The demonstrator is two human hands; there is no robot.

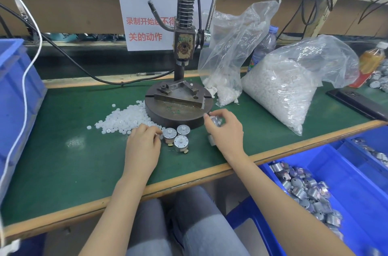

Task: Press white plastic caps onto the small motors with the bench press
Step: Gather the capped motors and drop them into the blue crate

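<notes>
The bench press (183,50) stands on a round metal base (178,112) at the middle of the green table. A heap of loose white caps (123,118) lies left of the base. Three small silver motors (177,136) stand upright in front of the base, each with a white cap on its shaft. My left hand (143,142) rests at the near edge of the cap heap, fingers curled and pinching what looks like a cap. My right hand (225,130) grips a silver motor (215,120) by the base's right front edge. Another motor shows partly under that hand.
Two clear bags of white caps (279,88) sit right of the press, with bottles behind them. A blue bin of motors (308,190) stands below the table at the right. A large blue crate (14,96) is at the left. Cables hang at the left.
</notes>
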